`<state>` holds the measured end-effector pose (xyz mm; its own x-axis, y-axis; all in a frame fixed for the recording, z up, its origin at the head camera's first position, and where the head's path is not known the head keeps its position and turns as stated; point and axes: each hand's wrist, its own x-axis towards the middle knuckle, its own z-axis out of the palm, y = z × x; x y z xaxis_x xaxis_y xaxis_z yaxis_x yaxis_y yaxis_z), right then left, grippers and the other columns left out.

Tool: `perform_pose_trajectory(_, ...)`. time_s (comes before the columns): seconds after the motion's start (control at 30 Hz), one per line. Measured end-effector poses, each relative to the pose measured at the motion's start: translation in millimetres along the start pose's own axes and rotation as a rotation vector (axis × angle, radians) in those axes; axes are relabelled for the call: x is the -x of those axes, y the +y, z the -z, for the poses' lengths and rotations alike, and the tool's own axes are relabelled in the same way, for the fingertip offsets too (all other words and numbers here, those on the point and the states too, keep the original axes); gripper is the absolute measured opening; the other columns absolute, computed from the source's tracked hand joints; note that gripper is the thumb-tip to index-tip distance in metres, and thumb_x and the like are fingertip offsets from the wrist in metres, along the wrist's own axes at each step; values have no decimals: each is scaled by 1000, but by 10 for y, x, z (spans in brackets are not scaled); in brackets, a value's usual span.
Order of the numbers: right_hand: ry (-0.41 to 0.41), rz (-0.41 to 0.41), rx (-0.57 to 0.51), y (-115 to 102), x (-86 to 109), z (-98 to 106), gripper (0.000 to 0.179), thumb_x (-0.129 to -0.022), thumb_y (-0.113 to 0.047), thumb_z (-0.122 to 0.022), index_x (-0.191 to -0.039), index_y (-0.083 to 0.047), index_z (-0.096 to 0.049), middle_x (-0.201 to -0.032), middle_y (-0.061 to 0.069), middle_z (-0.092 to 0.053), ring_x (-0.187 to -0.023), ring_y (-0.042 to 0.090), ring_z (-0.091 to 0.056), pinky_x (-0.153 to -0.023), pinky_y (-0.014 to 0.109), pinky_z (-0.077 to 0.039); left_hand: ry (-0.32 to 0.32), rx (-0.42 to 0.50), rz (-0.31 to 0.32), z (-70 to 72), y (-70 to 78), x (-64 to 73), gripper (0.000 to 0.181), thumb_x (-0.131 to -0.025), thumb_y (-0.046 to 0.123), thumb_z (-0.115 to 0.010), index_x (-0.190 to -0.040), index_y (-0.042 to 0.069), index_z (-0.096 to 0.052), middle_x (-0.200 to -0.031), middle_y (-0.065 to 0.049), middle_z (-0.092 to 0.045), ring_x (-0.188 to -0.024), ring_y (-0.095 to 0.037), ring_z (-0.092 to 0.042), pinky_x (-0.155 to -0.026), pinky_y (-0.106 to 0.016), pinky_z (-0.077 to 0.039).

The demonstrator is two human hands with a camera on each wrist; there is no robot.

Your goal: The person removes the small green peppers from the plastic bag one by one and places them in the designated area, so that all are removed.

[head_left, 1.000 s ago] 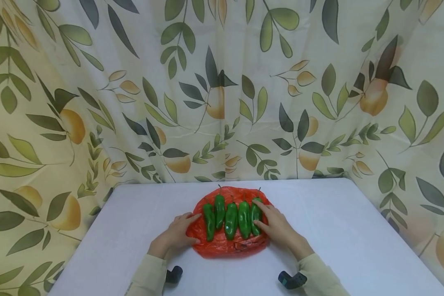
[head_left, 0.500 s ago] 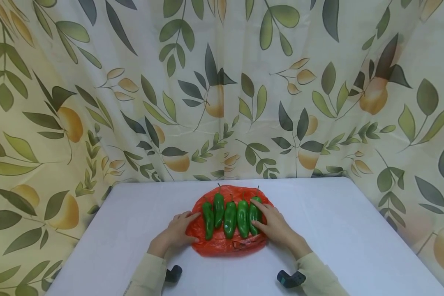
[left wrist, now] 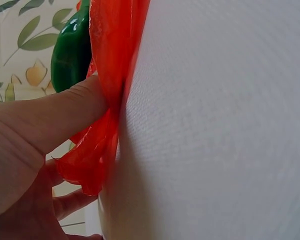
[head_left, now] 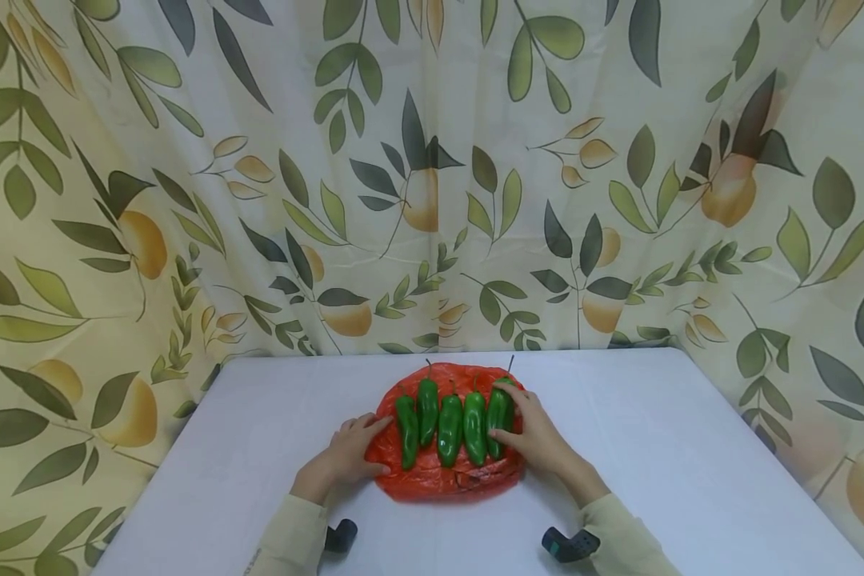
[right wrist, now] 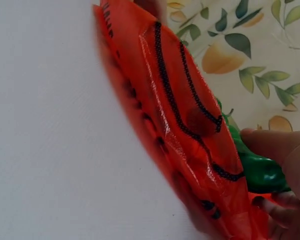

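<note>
Several green peppers (head_left: 450, 430) lie side by side on a crumpled red plastic bag (head_left: 439, 483) in the middle of the table. My right hand (head_left: 543, 440) grips the rightmost pepper (head_left: 500, 416), with the thumb on its near part and the fingers at its far end. In the right wrist view that pepper (right wrist: 262, 172) shows between thumb and fingers, partly behind the red bag (right wrist: 190, 130). My left hand (head_left: 349, 452) rests on the bag's left edge, thumb and fingers spread apart. In the left wrist view its thumb (left wrist: 70, 110) touches the red plastic.
A white cloth covers the table (head_left: 691, 464). Behind it hangs a leaf-and-fruit patterned curtain (head_left: 432, 200), which also runs along both sides. Black devices (head_left: 342, 536) stick out by both wrists. Black lines and marks are on the bag's near side.
The rightmost pepper has shifted slightly and its stem leans further right. My right fingers have closed further round it. The left hand stays on the bag's edge.
</note>
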<state>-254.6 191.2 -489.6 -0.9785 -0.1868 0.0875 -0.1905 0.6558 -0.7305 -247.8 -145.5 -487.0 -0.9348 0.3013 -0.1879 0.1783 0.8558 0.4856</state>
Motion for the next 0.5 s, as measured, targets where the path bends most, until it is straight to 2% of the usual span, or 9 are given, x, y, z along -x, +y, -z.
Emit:
perform_pose_trajectory(0.2,37,-4,-52,-41,-2,78,73,-90,-15,-76,-151,-23,-38,-141,27,-39,-127,46,-50,-97,61,-55,7,-4,-2,-4,-2,-6,82,-82,31,-84,-154,24,-45,-160,-14,-38,-145,-42,-33,-105,-71,-43)
perform_pose_trajectory(0.37,54,26,-48,-82,17,183,71,-90,-7,-73,-150,-19,-37,-144,29,-37,-129,50,-48,-96,62,-54,5,5,1,-4,2,2,81,-83,31,-83,-154,25,-44,-160,-14,-38,-145,-42,-33,-105,-70,-44)
perform_pose_trajectory(0.5,74,38,-61,-92,24,274,72,-91,-4,-71,-153,-17,-36,-148,31,-34,-129,51,-48,-93,59,-57,3,12,4,-1,10,10,81,-83,30,-84,-154,25,-44,-159,-14,-38,-145,-42,-34,-104,-70,-45)
